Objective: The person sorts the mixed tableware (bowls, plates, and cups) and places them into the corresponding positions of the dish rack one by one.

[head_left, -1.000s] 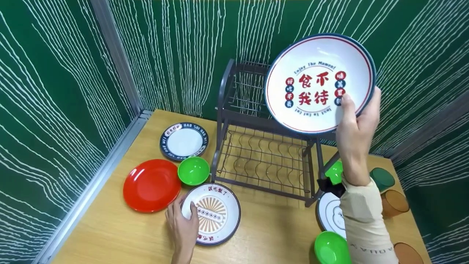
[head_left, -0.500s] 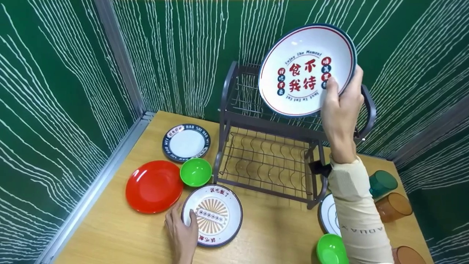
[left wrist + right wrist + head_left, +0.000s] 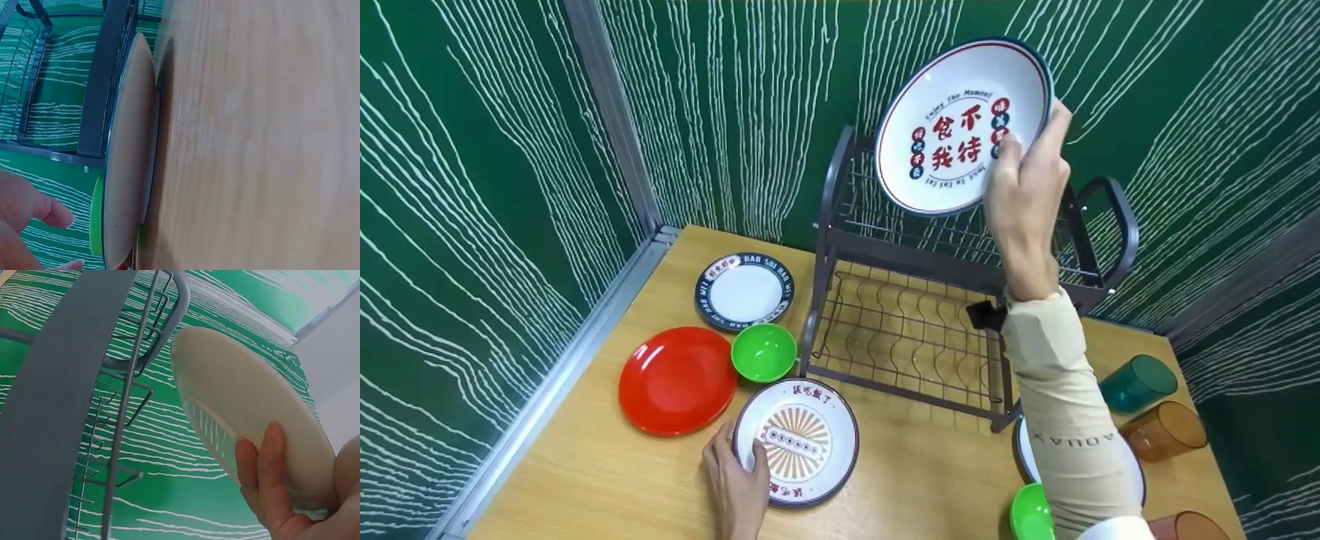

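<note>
My right hand (image 3: 1027,199) holds a white plate (image 3: 960,127) with red lettering and a blue rim, raised and tilted over the upper tier of a dark dish rack (image 3: 907,260). Its thumb lies on the plate's face. In the right wrist view two fingers (image 3: 273,461) press the pale underside of this plate (image 3: 247,388), close beside the rack. My left hand (image 3: 737,480) is at the left edge of a second white plate (image 3: 799,442), patterned with sun rays, on the table. The left wrist view shows its fingers loosely bent just above that plate's rim (image 3: 129,157).
Left of the rack are a red plate (image 3: 679,381), a green bowl (image 3: 763,352) and a dark-rimmed plate (image 3: 746,292). On the right stand a teal cup (image 3: 1140,382) and orange cups (image 3: 1166,431). Another green bowl (image 3: 1030,512) and a plate are partly behind the right sleeve.
My right hand has carried the lettered plate up and left, turning it, from the rack's right side to above its upper tier. The left hand has barely moved.
</note>
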### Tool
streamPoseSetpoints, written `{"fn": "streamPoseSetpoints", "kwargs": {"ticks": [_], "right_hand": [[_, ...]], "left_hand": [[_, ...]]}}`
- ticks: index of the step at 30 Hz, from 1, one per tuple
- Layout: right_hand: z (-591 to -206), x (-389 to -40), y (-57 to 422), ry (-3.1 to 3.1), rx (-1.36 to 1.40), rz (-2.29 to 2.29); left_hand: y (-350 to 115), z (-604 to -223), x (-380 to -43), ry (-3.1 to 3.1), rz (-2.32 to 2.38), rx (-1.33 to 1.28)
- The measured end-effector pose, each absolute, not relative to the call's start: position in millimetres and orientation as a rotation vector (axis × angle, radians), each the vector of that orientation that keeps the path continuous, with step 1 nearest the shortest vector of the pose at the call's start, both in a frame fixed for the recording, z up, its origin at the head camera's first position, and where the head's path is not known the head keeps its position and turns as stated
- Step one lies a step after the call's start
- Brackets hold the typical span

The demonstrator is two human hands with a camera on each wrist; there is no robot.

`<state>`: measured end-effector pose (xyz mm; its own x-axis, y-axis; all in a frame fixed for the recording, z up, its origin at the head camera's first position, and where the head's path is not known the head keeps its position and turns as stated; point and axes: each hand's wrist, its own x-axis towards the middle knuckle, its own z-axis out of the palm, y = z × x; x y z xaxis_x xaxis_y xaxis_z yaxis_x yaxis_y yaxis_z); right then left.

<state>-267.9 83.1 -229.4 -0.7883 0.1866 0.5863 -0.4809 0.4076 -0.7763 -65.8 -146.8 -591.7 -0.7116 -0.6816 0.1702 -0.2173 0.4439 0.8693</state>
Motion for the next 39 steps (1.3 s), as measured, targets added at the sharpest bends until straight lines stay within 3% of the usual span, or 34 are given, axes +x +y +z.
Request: {"fn": "streamPoseSetpoints", "kwargs": {"ticks": [39], "right_hand": [[-194.2, -311.8, 11.6, -2.603, -0.029, 0.545]], "left_hand": [[-152.0, -591.6, -67.2, -2.373, -1.415, 0.742]]}}
